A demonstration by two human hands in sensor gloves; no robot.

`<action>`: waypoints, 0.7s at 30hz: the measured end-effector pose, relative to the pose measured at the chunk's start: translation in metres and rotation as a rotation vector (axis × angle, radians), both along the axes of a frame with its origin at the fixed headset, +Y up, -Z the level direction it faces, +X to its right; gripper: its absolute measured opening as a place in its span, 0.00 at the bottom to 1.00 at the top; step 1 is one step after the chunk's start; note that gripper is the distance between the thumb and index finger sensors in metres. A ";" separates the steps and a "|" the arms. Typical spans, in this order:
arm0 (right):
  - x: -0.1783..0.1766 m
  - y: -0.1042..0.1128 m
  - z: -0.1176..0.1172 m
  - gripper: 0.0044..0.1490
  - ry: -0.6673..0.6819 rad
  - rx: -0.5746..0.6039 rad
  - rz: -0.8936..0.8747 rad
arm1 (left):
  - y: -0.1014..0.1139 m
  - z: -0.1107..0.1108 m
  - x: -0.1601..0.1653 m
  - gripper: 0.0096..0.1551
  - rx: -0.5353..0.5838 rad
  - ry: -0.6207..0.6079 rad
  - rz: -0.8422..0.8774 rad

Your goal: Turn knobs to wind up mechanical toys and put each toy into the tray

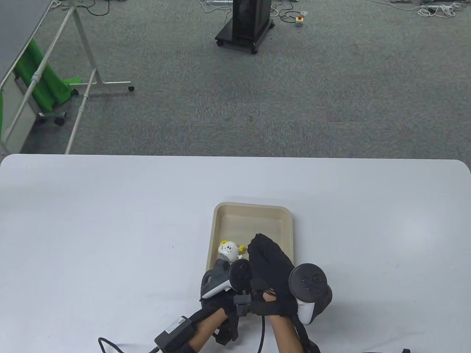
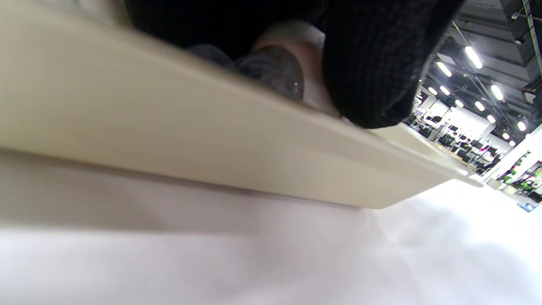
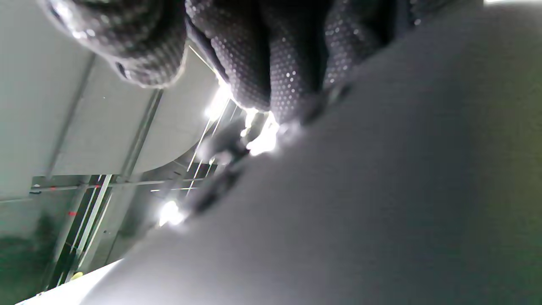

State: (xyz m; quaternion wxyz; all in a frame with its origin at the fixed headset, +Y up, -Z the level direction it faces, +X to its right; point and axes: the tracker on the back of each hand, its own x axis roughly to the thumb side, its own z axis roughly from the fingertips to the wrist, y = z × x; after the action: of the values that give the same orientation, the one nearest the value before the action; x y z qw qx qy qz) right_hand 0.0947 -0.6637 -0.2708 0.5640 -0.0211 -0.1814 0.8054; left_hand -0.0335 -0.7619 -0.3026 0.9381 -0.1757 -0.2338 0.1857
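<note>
A beige tray (image 1: 254, 217) lies on the white table. A white toy (image 1: 229, 250) with yellow parts sits at the tray's near left corner. My left hand (image 1: 220, 271) is right behind it, and the left wrist view shows gloved fingers (image 2: 372, 76) curled over a white part of the toy (image 2: 311, 84) above the tray's outer wall (image 2: 211, 144). My right hand (image 1: 265, 257) arches over the tray's near right part with its fingertips pointing down beside the toy. In the right wrist view its fingertips (image 3: 271, 72) touch a blurred grey surface. What they hold is hidden.
The white table (image 1: 92, 228) stretches wide on both sides of the tray. Cables and a black box (image 1: 173, 331) lie by my left forearm at the near edge. Beyond the table are grey carpet, a white frame and a black cabinet on wheels.
</note>
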 end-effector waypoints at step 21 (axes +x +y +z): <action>-0.013 -0.020 -0.011 0.41 0.006 -0.143 0.252 | 0.078 0.008 -0.167 0.48 0.666 0.333 0.094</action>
State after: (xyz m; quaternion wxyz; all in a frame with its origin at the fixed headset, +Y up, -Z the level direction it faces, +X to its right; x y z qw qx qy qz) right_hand 0.0817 -0.6838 -0.2822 0.4558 -0.0360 -0.1229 0.8808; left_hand -0.2005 -0.6840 -0.2947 0.9595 0.1823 -0.1336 0.1681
